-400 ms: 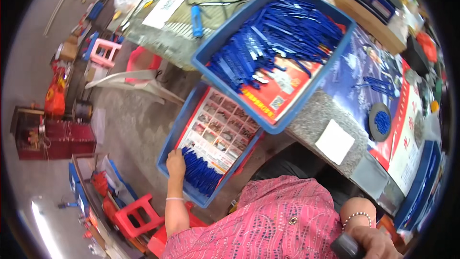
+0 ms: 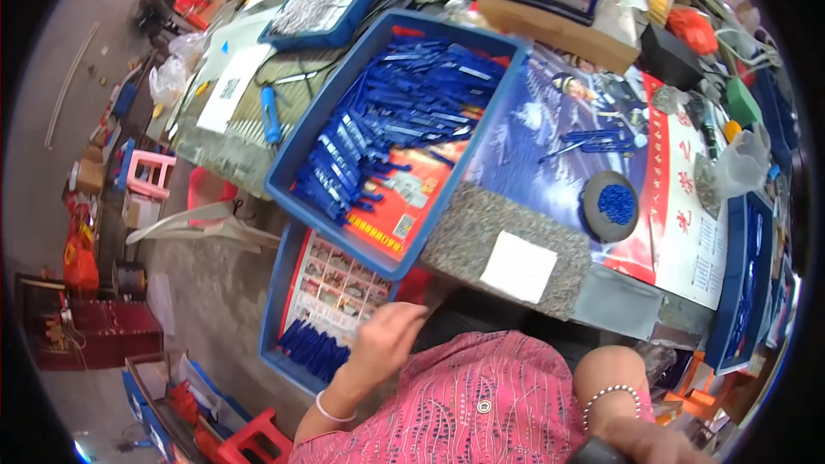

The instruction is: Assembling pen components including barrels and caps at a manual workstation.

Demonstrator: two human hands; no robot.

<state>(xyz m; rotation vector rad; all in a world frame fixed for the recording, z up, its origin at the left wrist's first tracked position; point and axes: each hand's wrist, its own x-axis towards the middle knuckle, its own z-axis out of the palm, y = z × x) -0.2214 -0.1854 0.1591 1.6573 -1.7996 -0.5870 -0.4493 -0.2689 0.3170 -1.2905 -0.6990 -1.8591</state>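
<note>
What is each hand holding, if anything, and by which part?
No held thing shows in the left hand. The right hand is blurred at the lower edge; whether it holds the dark object beside it cannot be told.

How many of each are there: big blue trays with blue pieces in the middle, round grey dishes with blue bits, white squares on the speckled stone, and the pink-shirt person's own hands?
Blue trays: 2
Round grey dish: 1
White square: 1
Left hand plus right hand: 2
Total: 6

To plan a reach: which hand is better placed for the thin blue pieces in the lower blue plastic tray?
Probably the left hand, near those blue pieces; the right hand is farther away.
</note>
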